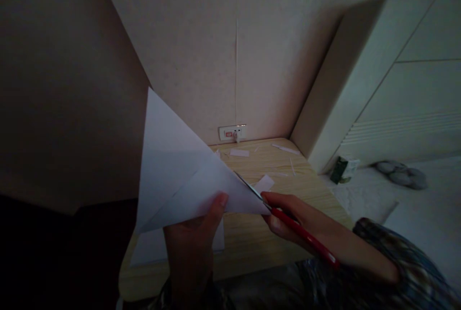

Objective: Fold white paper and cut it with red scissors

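**Folded paper held over the tabletop, scissors at its corner**

Dim light, view looking down over a pale wooden tabletop [306, 195] set into a wall corner.

- Left hand [196, 240]: raised above the near edge of the tabletop, pinching a folded white paper [173, 171]. Thumb pressed on the upper face near the lower edge, fingers hidden behind. The paper is a large triangle, one point up and to the left, another point toward the right.
- Right hand [288, 219]: above the near right part of the tabletop, closed around the red handles of a pair of scissors [286, 217]. The blades lie along the paper's right point, touching it. Cannot tell how far the blades are apart.
- Patterned sleeve [396, 257] on the right forearm.
- A flat white sheet [151, 250] lies at the near left edge, under the held paper.
- Paper scraps [264, 183] are scattered over the middle and far part of the tabletop, with thin strips [284, 148] near the far right corner.
- Wall socket [232, 132] sits just above the far edge.
- Beyond the right edge, lower down: a small green packet [342, 170] and grey rounded objects [399, 174].
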Tool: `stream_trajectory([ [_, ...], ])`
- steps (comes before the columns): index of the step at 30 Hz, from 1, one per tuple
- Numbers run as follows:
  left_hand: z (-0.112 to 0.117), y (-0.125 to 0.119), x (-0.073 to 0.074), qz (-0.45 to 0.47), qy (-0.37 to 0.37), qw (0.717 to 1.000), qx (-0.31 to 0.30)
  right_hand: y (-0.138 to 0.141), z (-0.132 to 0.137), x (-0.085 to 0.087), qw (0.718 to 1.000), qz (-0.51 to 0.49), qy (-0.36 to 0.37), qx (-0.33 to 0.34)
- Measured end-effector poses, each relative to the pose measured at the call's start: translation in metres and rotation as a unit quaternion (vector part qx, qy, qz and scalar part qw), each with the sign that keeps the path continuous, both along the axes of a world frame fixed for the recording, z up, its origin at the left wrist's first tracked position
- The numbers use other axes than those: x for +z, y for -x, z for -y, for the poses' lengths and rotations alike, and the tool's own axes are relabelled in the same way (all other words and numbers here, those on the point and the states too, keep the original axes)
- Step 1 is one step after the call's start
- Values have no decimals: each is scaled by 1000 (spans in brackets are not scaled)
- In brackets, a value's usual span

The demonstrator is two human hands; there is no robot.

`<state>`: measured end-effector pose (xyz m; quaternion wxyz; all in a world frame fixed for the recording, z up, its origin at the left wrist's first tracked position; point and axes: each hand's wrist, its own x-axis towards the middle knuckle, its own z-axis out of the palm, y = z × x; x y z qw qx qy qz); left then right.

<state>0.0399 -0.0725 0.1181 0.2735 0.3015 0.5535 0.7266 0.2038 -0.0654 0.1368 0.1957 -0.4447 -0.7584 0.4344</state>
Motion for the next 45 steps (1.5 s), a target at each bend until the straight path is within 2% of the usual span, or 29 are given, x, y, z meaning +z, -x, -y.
stream_trajectory([
  [3,0,0,-2,8,-14,1000,4,1,0,3,1000,5,4,-3],
  [9,0,1,-2,-14,18,1000,12,0,1,4,1000,-4,21,8],
  [14,-1,1,-3,-24,-5,1000,16,-1,-1,0,1000,-2,12,7],
  [18,1,-1,0,-13,28,999,16,-1,-1,-5,999,-25,33,20],
  [22,1,-2,1,-6,30,999,9,-2,1,0,999,-17,37,15],
  [25,1,-1,1,-20,27,999,11,-2,2,3,1000,1,21,1],
  [30,2,-1,2,-54,37,998,10,-3,2,5,999,-15,28,21],
  [35,4,-2,5,-85,61,994,39,-2,4,7,999,-20,36,-1],
  [40,2,-1,3,-78,17,997,20,-3,3,0,995,-61,72,19],
  [45,3,-1,5,-67,42,997,9,-2,4,2,997,-54,64,2],
])
